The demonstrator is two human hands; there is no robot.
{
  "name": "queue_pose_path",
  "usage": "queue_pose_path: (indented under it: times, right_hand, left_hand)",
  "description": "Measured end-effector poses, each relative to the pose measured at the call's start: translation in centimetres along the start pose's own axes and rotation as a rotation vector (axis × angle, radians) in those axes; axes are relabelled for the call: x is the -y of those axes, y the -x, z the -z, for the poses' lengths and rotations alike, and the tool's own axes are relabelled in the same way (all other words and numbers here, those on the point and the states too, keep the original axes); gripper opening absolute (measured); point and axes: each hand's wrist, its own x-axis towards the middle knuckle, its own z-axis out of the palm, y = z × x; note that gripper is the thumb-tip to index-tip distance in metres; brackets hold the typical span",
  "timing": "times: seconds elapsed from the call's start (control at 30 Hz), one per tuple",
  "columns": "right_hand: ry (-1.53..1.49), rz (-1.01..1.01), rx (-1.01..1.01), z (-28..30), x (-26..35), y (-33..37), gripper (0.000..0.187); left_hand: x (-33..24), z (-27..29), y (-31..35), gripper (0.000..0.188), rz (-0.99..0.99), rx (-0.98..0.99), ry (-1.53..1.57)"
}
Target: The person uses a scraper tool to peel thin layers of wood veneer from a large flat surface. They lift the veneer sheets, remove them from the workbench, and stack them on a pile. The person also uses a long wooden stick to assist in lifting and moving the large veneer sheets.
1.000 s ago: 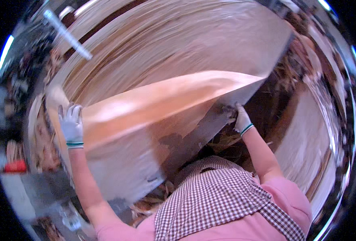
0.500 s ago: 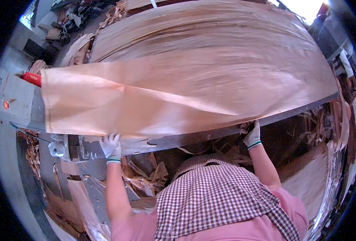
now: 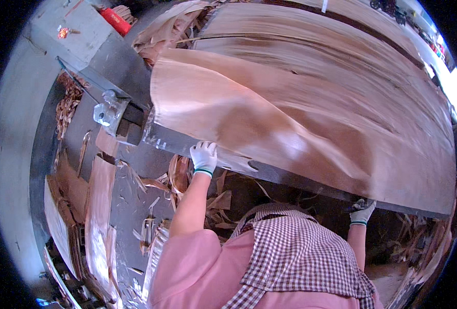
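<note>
A thin, pale-brown wood veneer sheet [image 3: 228,105] lies over the bench, with a long wavy ridge running diagonally across it. At its front edge, my gloved left hand [image 3: 204,156] is closed, fingers curled over the veneer's near edge above the dark metal bench edge [image 3: 290,177]. Farther right along that edge, my gloved right hand [image 3: 363,211] is also closed on the veneer; its fingertips look dark and are partly hidden. Beyond the sheet spreads more layered, streaky veneer [image 3: 311,56].
At the bench's left end stand a metal bracket [image 3: 110,110] and a grey machine housing [image 3: 76,38]. A red cylinder [image 3: 115,21] lies behind it. Veneer scraps [image 3: 179,172] litter the floor below, and long veneer strips [image 3: 98,201] lie at the left.
The view has swung left, so the bench sits tilted and farther right in the picture. The ridge in the veneer has changed shape. Both hands stay at the front edge.
</note>
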Motion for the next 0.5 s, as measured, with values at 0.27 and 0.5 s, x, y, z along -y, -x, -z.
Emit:
queue_pose_path:
  times: [0.27,0.5]
  right_hand:
    - [0.136,-0.121,0.104,0.9,-0.2,-3.3,0.016]
    - [0.153,-0.084,0.162,-0.5,1.2,-3.0,0.013]
  left_hand:
    - [1.3,-3.0,-0.1,0.049,1.304,0.383,1.657]
    - [-3.3,-3.2,1.2,0.024,1.315,-0.027,1.837]
